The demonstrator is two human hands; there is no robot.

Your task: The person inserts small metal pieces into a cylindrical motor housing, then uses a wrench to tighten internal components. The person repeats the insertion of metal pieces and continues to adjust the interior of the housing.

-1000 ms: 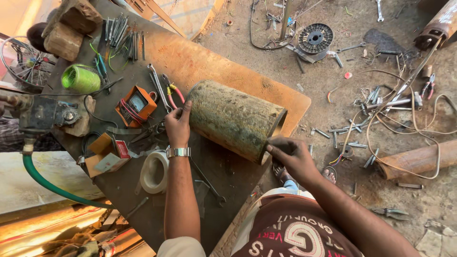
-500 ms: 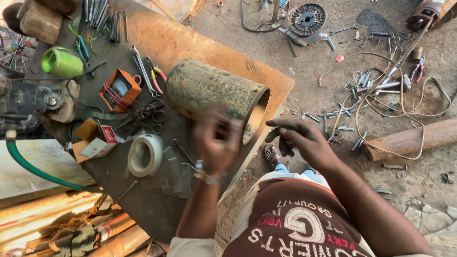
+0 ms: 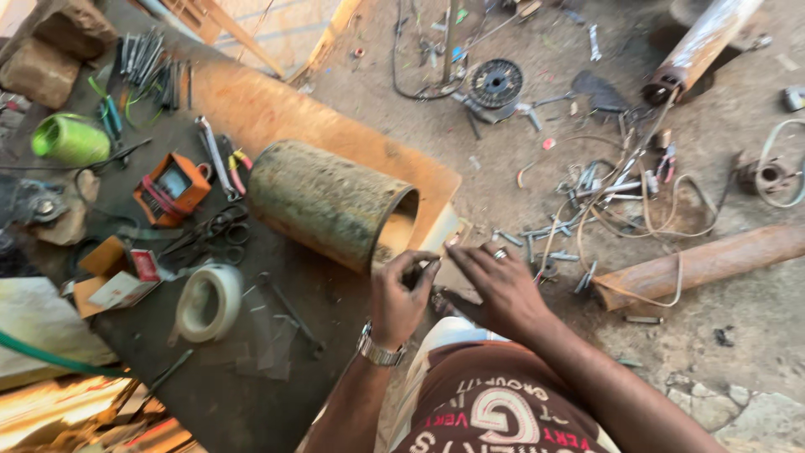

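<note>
A large rusty metal cylinder (image 3: 323, 200) lies on its side on the dark workbench (image 3: 218, 369), its open end facing me. My left hand (image 3: 401, 294), with a wristwatch, is closed around a small dark object just below the cylinder's open rim. Beside it my right hand (image 3: 501, 285), wearing a ring, spreads its fingers at the bench edge; its fingertips reach toward the small object. I cannot tell what the small object is.
On the bench lie a roll of white tape (image 3: 207, 302), an orange meter (image 3: 172, 186), a green spool (image 3: 69, 139), scissors (image 3: 210, 231), wrenches and small boxes. The dirt floor to the right holds a rusty pipe (image 3: 704, 260), wires and scattered tools.
My left hand left the far end of the cylinder and came down to its open end, closing on a small object. My right hand moved in beside it.
</note>
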